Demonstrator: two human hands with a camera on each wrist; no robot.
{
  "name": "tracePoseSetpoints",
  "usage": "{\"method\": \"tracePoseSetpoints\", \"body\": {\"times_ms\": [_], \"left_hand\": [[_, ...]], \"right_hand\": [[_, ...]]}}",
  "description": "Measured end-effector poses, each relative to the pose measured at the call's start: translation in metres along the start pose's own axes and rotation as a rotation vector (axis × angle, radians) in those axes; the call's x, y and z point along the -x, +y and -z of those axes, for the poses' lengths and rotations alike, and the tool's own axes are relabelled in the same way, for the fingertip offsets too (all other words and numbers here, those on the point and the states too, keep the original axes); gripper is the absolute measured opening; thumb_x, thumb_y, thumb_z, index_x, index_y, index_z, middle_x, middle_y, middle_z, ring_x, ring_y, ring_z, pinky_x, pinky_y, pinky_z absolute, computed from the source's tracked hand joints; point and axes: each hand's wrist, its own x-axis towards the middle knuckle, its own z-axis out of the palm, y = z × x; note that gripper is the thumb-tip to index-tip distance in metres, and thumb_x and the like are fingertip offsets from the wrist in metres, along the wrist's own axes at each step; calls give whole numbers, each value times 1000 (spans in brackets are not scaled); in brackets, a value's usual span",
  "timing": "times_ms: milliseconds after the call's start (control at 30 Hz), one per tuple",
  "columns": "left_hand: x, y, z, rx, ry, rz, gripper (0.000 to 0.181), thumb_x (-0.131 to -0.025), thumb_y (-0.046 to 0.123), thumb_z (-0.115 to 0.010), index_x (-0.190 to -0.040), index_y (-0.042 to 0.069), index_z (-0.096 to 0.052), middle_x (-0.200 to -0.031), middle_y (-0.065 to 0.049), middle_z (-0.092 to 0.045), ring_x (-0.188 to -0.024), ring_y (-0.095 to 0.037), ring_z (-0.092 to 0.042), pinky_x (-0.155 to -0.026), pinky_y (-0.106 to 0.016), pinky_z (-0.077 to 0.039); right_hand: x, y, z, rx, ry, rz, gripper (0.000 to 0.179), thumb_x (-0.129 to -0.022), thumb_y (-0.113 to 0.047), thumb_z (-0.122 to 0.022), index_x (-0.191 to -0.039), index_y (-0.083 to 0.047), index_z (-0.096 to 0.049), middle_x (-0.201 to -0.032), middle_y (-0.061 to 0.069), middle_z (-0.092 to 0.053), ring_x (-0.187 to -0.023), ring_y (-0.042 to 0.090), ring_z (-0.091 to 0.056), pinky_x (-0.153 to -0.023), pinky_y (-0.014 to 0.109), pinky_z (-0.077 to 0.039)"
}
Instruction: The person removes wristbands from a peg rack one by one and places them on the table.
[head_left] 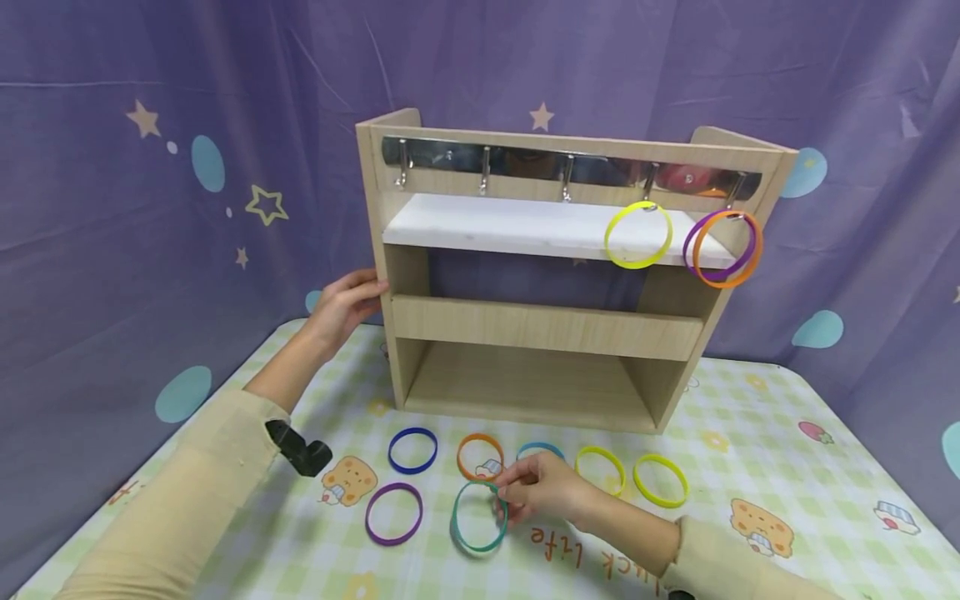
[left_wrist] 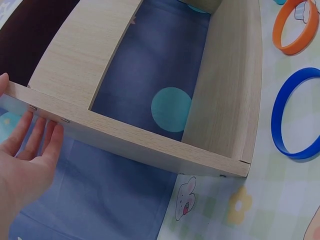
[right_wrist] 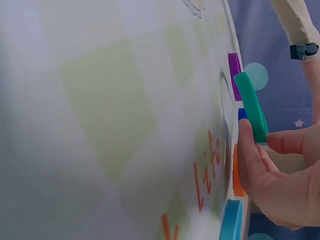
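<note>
In the head view my right hand [head_left: 543,490] pinches a teal silicone wristband [head_left: 456,533] between thumb and fingers, over the front of the table. The right wrist view shows that teal wristband [right_wrist: 251,102] tilted up off the cloth. My left hand [head_left: 341,312] touches the left side panel of a wooden shelf rack [head_left: 547,329], its fingertips against the panel's outer side in the left wrist view. From the rack's metal hooks hang a yellow wristband [head_left: 609,250] and, at the far right, a purple wristband [head_left: 687,247] with an orange wristband [head_left: 759,250].
On the checked tablecloth [head_left: 817,492] lie a dark blue wristband [head_left: 391,454], a purple one [head_left: 369,521], an orange one [head_left: 461,454], a light blue one [head_left: 542,447] partly behind my right hand, and two yellow ones. Purple curtain [head_left: 225,75] surrounds the table.
</note>
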Motion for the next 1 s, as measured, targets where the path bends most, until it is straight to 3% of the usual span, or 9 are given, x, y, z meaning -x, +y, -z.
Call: {"method": "tracePoseSetpoints", "body": {"times_ms": [233, 433, 700, 1000], "left_hand": [[5, -2, 2, -22, -5, 16, 56, -98, 18, -50, -144, -8, -30, -113, 8, -52, -103, -4, -55, -94, -16, -43], [4, -2, 3, -11, -10, 5, 56, -98, 17, -50, -144, -9, -30, -113, 8, -53, -103, -4, -55, -94, -16, -44], [0, 2, 2, 4, -13, 3, 56, -98, 14, -49, -144, -9, -29, -112, 7, -53, -103, -5, -55, -94, -16, -44], [-1, 0, 2, 19, -1, -4, 52, -97, 12, -49, -142, -9, -32, -109, 8, -55, -101, -5, -56, -93, -16, -46]], "right_hand": [[0, 5, -9, -48, -2, -54, 20, -90, 2, -60, -104, 16, -62, -82, 18, -72, -66, 11, -68, -67, 33, -61], [2, 2, -10, 15, 15, -77, 22, -91, -3, -61, -104, 15, -64, -85, 16, -71, -66, 10, -67, -68, 34, -62], [9, -10, 3, 189, 37, -104, 22, -91, -12, -64, -102, 6, -69, -86, 10, -73, -69, 10, -69, -67, 28, -61], [19, -26, 28, 191, -3, -51, 34, -93, -18, -62, -112, 11, -63, -100, 20, -72, -83, 23, -72, -76, 33, -61]]}}
